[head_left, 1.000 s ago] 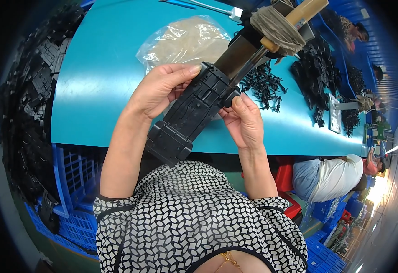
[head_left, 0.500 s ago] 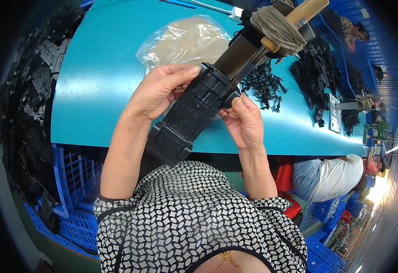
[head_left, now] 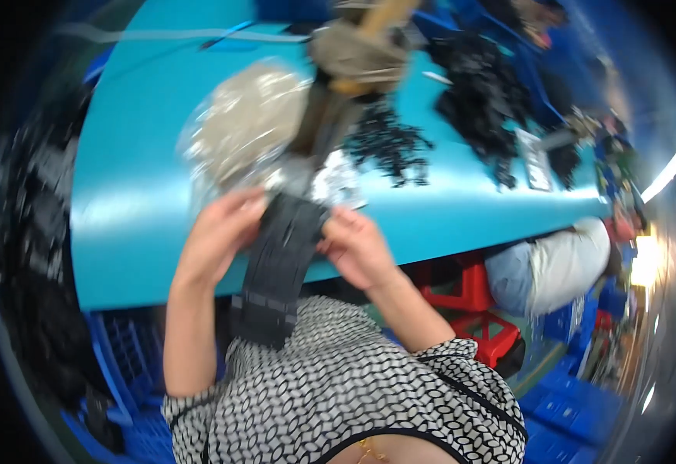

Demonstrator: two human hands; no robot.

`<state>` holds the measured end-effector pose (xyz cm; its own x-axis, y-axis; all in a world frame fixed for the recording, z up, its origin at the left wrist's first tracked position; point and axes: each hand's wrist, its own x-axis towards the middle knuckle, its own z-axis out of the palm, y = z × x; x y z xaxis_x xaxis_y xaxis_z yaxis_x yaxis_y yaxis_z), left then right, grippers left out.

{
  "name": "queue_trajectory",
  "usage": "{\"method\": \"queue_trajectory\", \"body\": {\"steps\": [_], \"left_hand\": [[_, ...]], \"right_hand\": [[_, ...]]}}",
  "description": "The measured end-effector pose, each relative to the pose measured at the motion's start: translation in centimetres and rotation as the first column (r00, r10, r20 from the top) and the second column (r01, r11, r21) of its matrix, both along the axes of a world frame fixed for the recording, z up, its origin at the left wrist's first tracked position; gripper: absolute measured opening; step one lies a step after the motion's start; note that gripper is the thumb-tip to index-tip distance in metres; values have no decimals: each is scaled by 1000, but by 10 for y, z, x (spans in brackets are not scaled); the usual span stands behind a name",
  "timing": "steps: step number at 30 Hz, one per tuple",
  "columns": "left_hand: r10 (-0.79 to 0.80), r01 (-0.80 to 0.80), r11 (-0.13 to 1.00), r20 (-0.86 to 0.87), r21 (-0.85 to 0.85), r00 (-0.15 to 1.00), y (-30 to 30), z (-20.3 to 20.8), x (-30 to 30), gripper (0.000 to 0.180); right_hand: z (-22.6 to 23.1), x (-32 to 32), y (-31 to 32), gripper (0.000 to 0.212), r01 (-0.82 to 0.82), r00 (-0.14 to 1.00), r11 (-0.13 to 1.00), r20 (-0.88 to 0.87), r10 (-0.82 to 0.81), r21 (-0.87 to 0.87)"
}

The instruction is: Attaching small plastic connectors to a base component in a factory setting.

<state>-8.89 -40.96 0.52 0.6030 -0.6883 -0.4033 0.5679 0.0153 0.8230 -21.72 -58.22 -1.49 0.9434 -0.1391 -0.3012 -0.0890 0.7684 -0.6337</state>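
A long black plastic part (head_left: 280, 255) slants toward my body over the near table edge, with motion blurring its details. On its left side, near the far end, the fingers of my left hand (head_left: 218, 232) are closed on it. My right hand (head_left: 357, 247) pinches the opposite side by the far corner. Just beyond that end is the metal-looking bar of a fixture (head_left: 319, 124); whether part and bar touch is too blurred to tell. Grey cloth (head_left: 361, 58) is wound around the fixture's upper section, beside a wooden handle (head_left: 388, 17).
A clear plastic bag (head_left: 249, 116) lies left of the fixture on the teal table (head_left: 137, 232). Small black pieces (head_left: 392, 143) and a larger black heap (head_left: 481, 97) are to the right. A blue crate (head_left: 133, 356), red stool (head_left: 469, 290) and seated person (head_left: 558, 267) flank me.
The black part has come nearer to my body and away from the fixture's bar, both hands still on it. My view has shifted, so the table and fixture appear further left.
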Motion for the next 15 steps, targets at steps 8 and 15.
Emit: {"method": "queue_trajectory", "body": {"steps": [8, 15], "left_hand": [[103, -103, 994, 26, 21, 994, 61, -7, -26, 39], [372, -372, 928, 30, 3, 928, 109, 3, -34, 38]], "right_hand": [[32, -76, -114, 23, 559, 827, 824, 140, -545, -93], [5, -38, -320, 20, 548, 734, 822, 380, -562, 156]]}}
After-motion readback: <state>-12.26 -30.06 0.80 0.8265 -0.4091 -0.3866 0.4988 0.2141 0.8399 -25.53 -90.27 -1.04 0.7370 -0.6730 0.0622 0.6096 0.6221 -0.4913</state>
